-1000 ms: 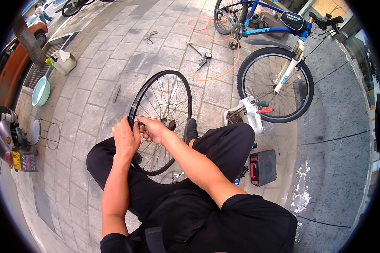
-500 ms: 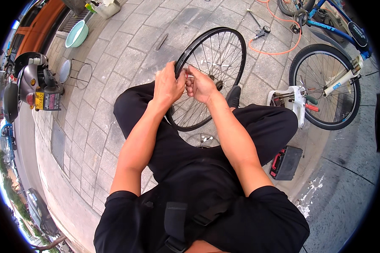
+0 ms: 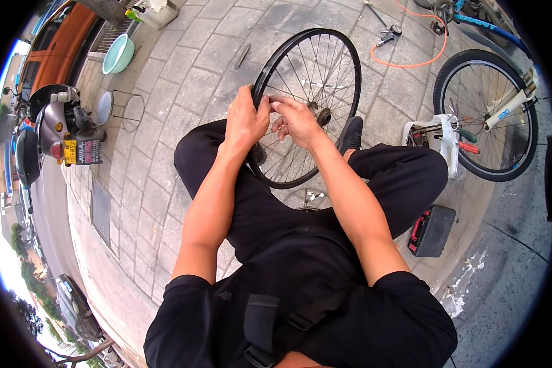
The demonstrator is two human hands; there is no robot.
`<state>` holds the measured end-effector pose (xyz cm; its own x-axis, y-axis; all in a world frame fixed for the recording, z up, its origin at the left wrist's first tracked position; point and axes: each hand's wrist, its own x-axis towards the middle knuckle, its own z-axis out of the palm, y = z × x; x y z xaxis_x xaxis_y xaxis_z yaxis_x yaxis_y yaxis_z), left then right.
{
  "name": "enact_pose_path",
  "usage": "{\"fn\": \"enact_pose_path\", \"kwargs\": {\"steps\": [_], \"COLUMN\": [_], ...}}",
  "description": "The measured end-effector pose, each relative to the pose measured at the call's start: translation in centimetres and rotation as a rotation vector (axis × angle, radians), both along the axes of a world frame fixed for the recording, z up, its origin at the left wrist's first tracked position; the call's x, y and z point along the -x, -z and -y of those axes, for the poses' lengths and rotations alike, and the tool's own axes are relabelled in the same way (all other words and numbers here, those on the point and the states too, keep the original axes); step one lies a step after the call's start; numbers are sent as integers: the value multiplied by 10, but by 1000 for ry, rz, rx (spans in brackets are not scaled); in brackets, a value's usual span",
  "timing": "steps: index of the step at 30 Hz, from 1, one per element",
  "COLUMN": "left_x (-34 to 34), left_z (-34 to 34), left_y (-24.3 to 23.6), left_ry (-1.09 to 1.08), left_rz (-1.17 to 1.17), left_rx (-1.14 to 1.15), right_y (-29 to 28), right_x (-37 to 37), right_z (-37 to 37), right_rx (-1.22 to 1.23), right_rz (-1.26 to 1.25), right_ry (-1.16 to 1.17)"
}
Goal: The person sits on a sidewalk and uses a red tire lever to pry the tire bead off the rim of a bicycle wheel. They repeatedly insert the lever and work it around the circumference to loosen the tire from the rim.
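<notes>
A bicycle wheel (image 3: 357, 76) with a black rim, thin spokes and a hub (image 3: 313, 108) stands tilted between my bent legs, with no tyre visible on it. My left hand (image 3: 244, 119) is closed on the rim's left side, fingertips over its outer edge. Beside it, my right hand (image 3: 299, 121) reaches in front of the spokes. Its thumb and forefinger are pinched close to the left fingertips, while the other fingers curl loosely. Whatever small thing the right fingertips hold is hidden.
At right, a bicycle's front wheel (image 3: 439, 101) stands by a white cut-open container (image 3: 449, 150) of tools. A dark tool case (image 3: 432, 232) lies beside my right knee. An orange hose (image 3: 411, 65) with a gauge (image 3: 395, 29) crosses the paving. Leftward are a stool (image 3: 105, 108), green basin (image 3: 119, 54) and scooter (image 3: 58, 126).
A small red piece between my fingertips no longer shows. My right hand's fingers have loosened a little. The whole view has shifted slightly; the left hand still holds the rim.
</notes>
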<state>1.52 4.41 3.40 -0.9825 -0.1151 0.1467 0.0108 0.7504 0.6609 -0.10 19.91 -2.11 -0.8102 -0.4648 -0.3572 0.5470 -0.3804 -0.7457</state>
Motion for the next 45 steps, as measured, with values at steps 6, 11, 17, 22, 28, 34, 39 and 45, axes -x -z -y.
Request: {"fn": "enact_pose_path", "kwargs": {"steps": [6, 11, 17, 22, 28, 34, 39, 45], "left_x": [5, -10, 0, 8, -4, 2, 6, 11], "left_z": [6, 32, 32, 51, 48, 46, 41, 42], "left_y": [-10, 12, -9, -15, 14, 4, 15, 17], "left_ry": [-21, 160, 30, 32, 14, 94, 52, 46], "left_rz": [193, 13, 281, 247, 46, 137, 95, 94], "left_rx": [-38, -210, -566, -557, -317, -457, -404, -461], "right_y": [7, 17, -6, 1, -13, -30, -31, -47], "right_x": [-12, 8, 23, 29, 33, 33, 29, 8], "right_z": [28, 19, 20, 39, 32, 29, 34, 37], "right_rx": [-576, -716, -311, -358, -840, -1032, -982, -776], "right_rz": [-605, -950, -355, -452, -923, -874, -818, -532], "right_ry": [196, 297, 201, 244, 371, 317, 342, 415]}}
